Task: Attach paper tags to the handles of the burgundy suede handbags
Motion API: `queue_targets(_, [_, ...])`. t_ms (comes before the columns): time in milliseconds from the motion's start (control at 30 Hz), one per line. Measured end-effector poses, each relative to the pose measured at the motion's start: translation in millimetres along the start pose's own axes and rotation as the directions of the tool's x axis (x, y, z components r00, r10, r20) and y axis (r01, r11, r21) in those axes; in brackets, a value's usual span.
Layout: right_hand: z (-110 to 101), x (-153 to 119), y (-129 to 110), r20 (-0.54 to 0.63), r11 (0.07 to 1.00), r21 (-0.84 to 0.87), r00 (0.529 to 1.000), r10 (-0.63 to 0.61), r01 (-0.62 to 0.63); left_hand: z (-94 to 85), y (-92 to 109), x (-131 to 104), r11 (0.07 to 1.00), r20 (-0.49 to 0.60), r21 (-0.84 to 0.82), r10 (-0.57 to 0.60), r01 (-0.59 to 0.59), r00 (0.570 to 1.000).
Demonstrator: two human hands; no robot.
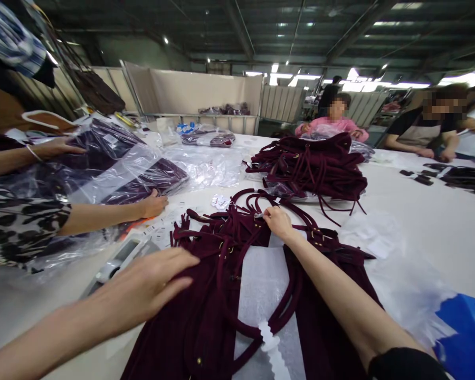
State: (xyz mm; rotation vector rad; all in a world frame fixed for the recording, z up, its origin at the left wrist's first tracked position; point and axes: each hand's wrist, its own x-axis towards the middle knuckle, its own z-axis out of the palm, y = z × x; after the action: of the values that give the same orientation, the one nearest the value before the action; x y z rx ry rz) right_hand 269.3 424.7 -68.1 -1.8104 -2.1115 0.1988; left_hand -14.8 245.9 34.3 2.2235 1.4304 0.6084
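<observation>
Dark maroon handbags (pixel 206 295) lie in front of me with their looped handles (pixel 288 306) facing up. White tissue paper (pixel 257 274) runs down the middle, and a white scalloped strip (pixel 268 338) wraps a handle at the front. My left hand (pixel 158 279) hovers at the left side of the bags, fingers spread and holding nothing. My right hand (pixel 277 222) is closed in a pinch at the far end, by the handles. A small pale bit shows at its fingertips, too small to name.
At the left, a co-worker's hands (pixel 154 205) handle a maroon bag in clear plastic (pixel 111 158). More maroon bags (pixel 309 163) are piled beyond my right hand. A grey device (pixel 121 258) sits at left, a blue object (pixel 465 330) at right. Other people work across the white table (pixel 415 211).
</observation>
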Motion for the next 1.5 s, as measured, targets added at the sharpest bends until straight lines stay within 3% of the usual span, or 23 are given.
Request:
queue_targets(67, [1,0,5,-0.022,1.000,0.027,1.000,-0.006,0.006,21.2,-2,67,0.999,0.049,-0.048,0.017,-0.014,0.999])
queue_targets(167, [0,-1,9,-0.044,0.997,0.080,0.999,-0.021,0.025,72.4,-13,162,0.975,-0.045,-0.212,-0.075,0.063,0.996])
queue_targets(233, [-1,-1,9,-0.050,0.992,0.117,0.998,-0.034,0.040,107.9,-24,204,0.946,-0.109,-0.298,-0.167,0.129,0.980])
queue_targets(300, [-1,0,6,-0.055,0.988,0.150,0.998,-0.037,0.045,136.4,-34,225,0.932,-0.110,-0.335,-0.186,0.140,0.976])
queue_targets(400, [2,2,-1,-0.065,0.977,0.205,0.997,-0.036,0.048,161.5,-45,230,0.915,-0.120,-0.385,-0.180,0.121,0.976])
queue_targets(567, [6,7,-2,-0.053,0.948,0.304,0.995,-0.081,0.094,174.6,-51,221,0.877,-0.214,-0.476,-0.190,0.068,0.958])
queue_targets(733, [7,9,14,-0.019,0.939,0.344,0.999,0.034,-0.025,176.5,-53,220,0.825,-0.240,-0.563,-0.213,0.043,0.947])
queue_targets(867, [11,12,13,0.042,0.956,0.294,0.999,-0.015,0.002,174.6,-56,218,0.779,-0.231,-0.625,-0.235,0.041,0.944])
queue_targets(967, [14,13,6,0.037,0.966,0.256,0.998,-0.058,0.047,172.6,-57,216,0.690,-0.186,-0.722,-0.257,0.046,0.948])
queue_targets(1100, [8,12,4,-0.053,0.960,0.266,0.996,-0.075,0.086,170.4,-57,213,0.572,-0.092,-0.814,-0.297,0.100,0.951])
queue_targets(1200, [-5,9,7,-0.032,0.950,0.312,0.999,-0.013,0.023,169.8,-58,212,0.505,-0.057,-0.854,-0.332,0.127,0.942])
queue_targets(1300, [-13,8,11,0.039,0.978,0.199,0.998,0.054,-0.061,169.1,-59,213,0.448,-0.056,-0.887,-0.348,0.114,0.936])
queue_targets(1400, [-9,11,15,0.114,1.000,-0.004,0.993,0.000,0.001,167.9,-59,213,0.442,-0.056,-0.890,-0.357,0.115,0.933])
queue_targets(1500, [2,18,20,0.218,0.996,-0.080,0.976,-0.019,0.037,167.3,-57,214,0.453,-0.057,-0.884,-0.346,0.114,0.936])
